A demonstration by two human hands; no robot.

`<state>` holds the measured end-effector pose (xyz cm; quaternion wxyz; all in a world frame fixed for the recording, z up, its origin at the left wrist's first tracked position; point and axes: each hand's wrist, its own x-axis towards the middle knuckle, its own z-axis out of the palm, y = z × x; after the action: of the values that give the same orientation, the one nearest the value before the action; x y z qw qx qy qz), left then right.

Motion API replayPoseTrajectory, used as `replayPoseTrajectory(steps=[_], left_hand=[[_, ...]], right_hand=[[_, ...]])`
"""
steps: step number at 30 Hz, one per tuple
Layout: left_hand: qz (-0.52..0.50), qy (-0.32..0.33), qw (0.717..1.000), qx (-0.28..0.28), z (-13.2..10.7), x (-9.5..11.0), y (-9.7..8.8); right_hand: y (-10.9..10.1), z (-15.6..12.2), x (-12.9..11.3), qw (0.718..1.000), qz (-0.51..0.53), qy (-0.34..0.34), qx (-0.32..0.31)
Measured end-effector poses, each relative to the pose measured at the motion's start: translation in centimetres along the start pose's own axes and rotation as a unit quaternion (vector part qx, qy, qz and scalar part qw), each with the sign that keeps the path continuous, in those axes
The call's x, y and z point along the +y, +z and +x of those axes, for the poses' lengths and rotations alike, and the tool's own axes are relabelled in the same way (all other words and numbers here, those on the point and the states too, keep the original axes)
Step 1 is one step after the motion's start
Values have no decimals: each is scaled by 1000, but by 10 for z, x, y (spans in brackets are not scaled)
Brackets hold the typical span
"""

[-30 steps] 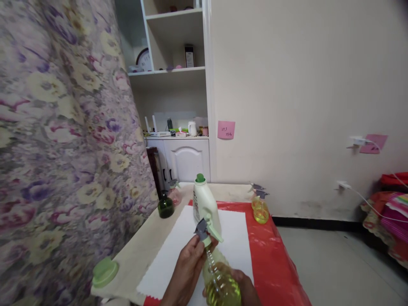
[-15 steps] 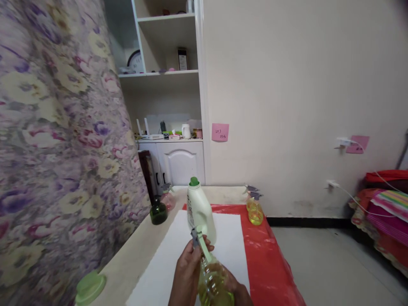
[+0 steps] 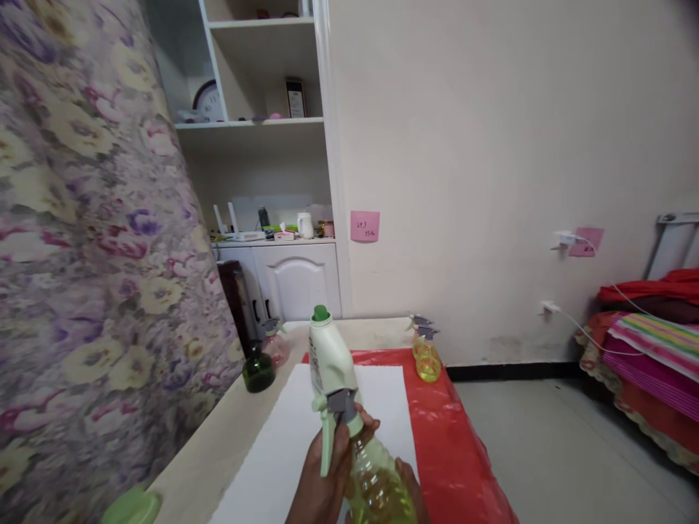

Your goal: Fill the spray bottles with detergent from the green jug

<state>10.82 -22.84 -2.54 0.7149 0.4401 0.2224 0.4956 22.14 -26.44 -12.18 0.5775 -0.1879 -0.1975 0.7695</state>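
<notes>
A clear spray bottle (image 3: 379,477) with yellow-green liquid is held between both hands, tilted near the table's front. My left hand (image 3: 326,466) is closed around its neck, just under the grey and pale green spray head (image 3: 339,402). Its trigger points down to the left. My right hand (image 3: 412,484) wraps the right side of the bottle's body, with most of its fingers hidden behind it. Directly beyond stands a large pale green jug (image 3: 332,356) with a green spout in its open mouth. A pale green cap (image 3: 132,506) lies at the lower left.
White paper (image 3: 273,444) and a red plastic sheet (image 3: 448,437) cover the table. Yellow spray bottles (image 3: 428,362) stand at the back right. A dark green bottle (image 3: 258,370) and a pink spray bottle (image 3: 276,346) stand back left, near a floral curtain (image 3: 109,276).
The spray head has turned, its trigger swinging from the right side to the left. Both hands keep hold of the bottle. The view has shifted slightly right.
</notes>
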Motion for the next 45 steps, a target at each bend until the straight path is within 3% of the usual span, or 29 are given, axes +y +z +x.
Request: replayPoseTrajectory(steps=[4, 9, 12, 17, 22, 24, 29, 33, 36, 38, 45], left_hand=[[-17, -9, 1000, -21, -3, 6, 15], [23, 38, 998, 45, -5, 10, 27], [86, 67, 988, 111, 0, 10, 20], [163, 126, 958, 200, 12, 7, -7], [241, 154, 941, 181, 15, -1, -24], [261, 135, 942, 163, 14, -1, -25], [214, 69, 965, 133, 6, 3, -10], [208, 56, 971, 103, 1, 6, 0], [230, 76, 967, 76, 2, 1, -5], [238, 87, 963, 94, 4, -4, -12], [214, 130, 956, 155, 6, -14, -22]], right_hand=[[-7, 7, 1, 999, 49, 7, -6], [-9, 26, 4, 996, 67, 52, -7], [2, 29, 3, 994, 91, 54, -18], [19, 15, -5, 994, 78, 48, -64], [14, 15, 3, 995, 22, -86, -42], [11, 20, 7, 997, 29, -69, -30], [8, 30, 10, 998, 41, 51, 19], [-4, 38, 14, 992, 3, 130, 10], [-13, 43, 18, 993, 0, 121, -13], [-14, 44, 18, 994, 24, 108, -25], [7, 25, 5, 994, 59, 87, 28]])
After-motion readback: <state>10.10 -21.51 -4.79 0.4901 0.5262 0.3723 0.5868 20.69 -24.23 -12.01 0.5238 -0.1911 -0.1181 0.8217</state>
